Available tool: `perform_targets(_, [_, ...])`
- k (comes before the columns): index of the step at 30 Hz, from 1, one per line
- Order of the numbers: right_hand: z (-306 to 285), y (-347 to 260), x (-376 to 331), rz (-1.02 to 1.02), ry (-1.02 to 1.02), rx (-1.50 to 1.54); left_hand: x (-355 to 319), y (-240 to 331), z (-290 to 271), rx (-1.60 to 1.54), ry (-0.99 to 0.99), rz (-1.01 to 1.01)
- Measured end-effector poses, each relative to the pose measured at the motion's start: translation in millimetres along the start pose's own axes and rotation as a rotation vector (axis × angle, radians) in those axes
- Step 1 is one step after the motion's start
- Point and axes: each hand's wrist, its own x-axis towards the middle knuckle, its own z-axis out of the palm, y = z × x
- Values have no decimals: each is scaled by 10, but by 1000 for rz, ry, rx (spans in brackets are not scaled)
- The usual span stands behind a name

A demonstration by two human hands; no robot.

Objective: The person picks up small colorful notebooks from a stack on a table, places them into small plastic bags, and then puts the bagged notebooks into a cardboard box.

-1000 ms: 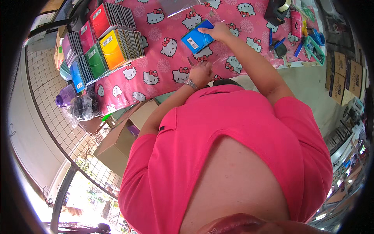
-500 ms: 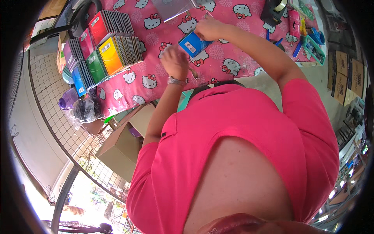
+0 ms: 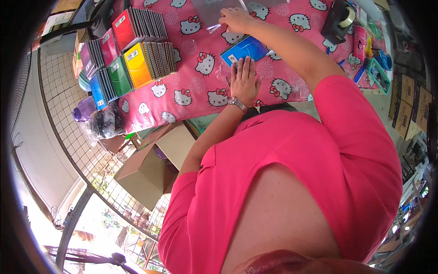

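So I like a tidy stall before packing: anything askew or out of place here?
Nothing damaged or spilled. The blue notebook lies at a slant under the left hand, while the right hand pinches a clear plastic sleeve. The stacked notebooks stand in neat rows.

Head view, steeply down over table (image 3: pixel 191 86)

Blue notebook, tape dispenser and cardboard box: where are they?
blue notebook (image 3: pixel 244 49), head view, middle of its blue cover.
tape dispenser (image 3: pixel 336 20), head view, its black body.
cardboard box (image 3: pixel 146 176), head view, its brown top flap.
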Motion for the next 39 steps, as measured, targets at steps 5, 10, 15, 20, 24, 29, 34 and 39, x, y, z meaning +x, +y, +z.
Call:
perform_targets(5, [-341,-132,-115,-146,-93,43,226,-302,-19,-119,60,-77])
perform_targets(10, [-459,-501,-756,-113,195,30,590,-472,-259,34,537,-114])
perform_targets(15, [-264,-826,-1194,130,220,-126,513,-757,-505,416,-182,-14])
perform_targets(20, [-215,-838,-1265,168,272,-97,449,-488,-471,235,-103,56])
perform_targets(24, [-380,-1134,-1493,308,333,28,590,-525,-261,136,21,44])
perform_targets(29, [-239,-1406,-1901,318,155,126,735,-477,-257,171,-110,23])
perform_targets(34, [-309,-1397,-1463,404,-114,-57,826,-380,-367,283,-288,55])
perform_targets(39, [-586,-1133,-1525,326,-180,246,761,-439,-221,289,-277,-72])
